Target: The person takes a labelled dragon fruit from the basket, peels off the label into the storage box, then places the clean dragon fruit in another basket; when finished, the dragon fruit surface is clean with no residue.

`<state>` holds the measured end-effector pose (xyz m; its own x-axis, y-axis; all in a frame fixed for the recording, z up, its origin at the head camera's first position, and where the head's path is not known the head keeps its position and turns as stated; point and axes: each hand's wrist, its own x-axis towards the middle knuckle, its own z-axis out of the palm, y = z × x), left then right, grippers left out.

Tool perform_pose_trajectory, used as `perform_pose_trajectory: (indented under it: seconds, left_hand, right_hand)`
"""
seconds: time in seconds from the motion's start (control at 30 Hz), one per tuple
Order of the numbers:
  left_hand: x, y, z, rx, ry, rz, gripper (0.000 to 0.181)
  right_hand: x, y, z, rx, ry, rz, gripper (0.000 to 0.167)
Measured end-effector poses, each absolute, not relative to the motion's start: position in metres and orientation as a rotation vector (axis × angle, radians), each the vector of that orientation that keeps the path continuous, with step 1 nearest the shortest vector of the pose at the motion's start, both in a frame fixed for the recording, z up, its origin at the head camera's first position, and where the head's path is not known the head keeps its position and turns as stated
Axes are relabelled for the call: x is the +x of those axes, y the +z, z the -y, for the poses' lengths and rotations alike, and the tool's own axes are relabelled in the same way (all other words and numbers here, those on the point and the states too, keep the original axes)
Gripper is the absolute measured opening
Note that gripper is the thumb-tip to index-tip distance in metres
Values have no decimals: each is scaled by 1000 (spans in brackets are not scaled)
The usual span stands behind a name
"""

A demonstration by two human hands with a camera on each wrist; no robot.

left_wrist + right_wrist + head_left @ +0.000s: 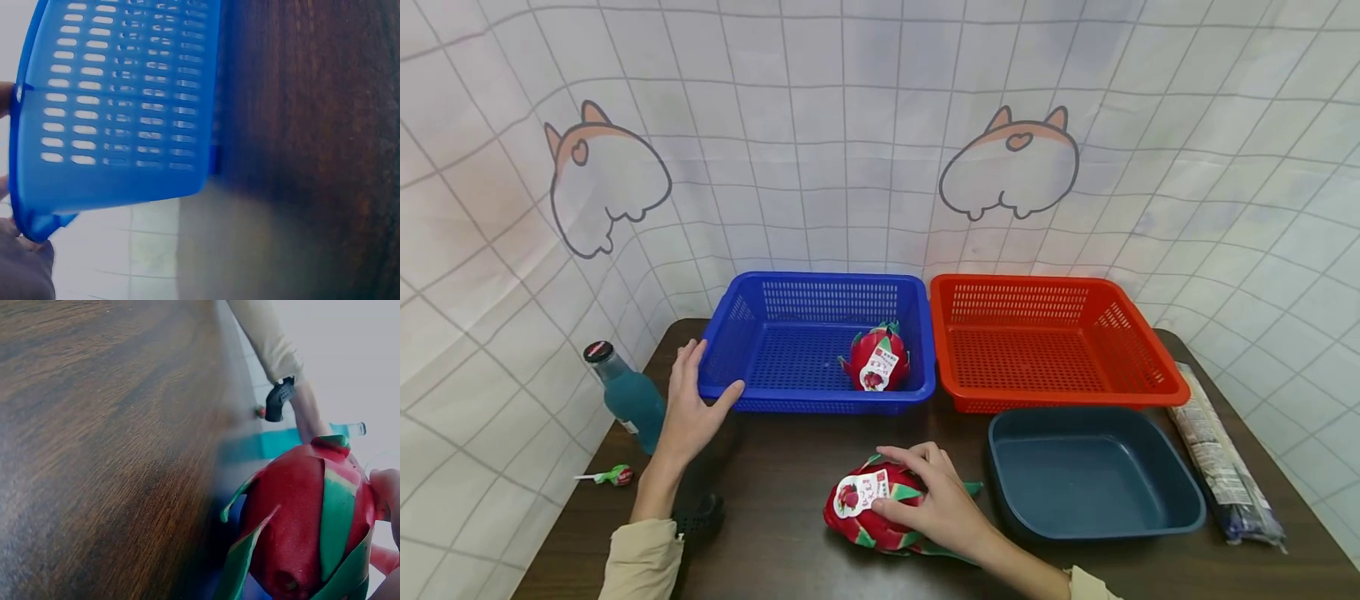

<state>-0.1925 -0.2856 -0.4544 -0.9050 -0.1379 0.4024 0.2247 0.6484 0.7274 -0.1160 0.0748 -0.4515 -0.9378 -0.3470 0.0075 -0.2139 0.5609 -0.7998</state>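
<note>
A red dragon fruit (294,512) with green scales and a white label lies on its side at the front of the table. My right hand (943,508) grips it from above, fingers on its far side and thumb near the label. At the left front corner of the blue basket (805,406), my left hand (692,421) is spread, its fingers along the left rim and its thumb by the front rim. In the left wrist view the fingertips lie at the rim of that basket. Another dragon fruit (880,358) sits inside the basket, at its right side.
A red basket (1067,402) stands right of the blue one, with a dark blue tray (1097,533) before it. A long plastic packet (1221,458) lies at the right edge. On the left are a bottle of blue liquid (636,400) and a lollipop (617,476).
</note>
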Motion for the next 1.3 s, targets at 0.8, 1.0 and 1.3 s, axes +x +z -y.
perform_pose_trajectory:
  seconds: [0.8,1.0,1.3]
  left_hand:
    - [-130,-422,189,-1087,-1249,2621,82]
    - [-131,-444,181,-1198,-1526,2769,94]
    - [-130,-457,176,-1205,-1658,2842,93]
  right_hand:
    - [-115,-457,-74,-390,-1409,-2643,46]
    - [-116,-456,-74,-390,-1431,-2629,41]
    - [-114,-455,-73,-384,-1420,-2620,42]
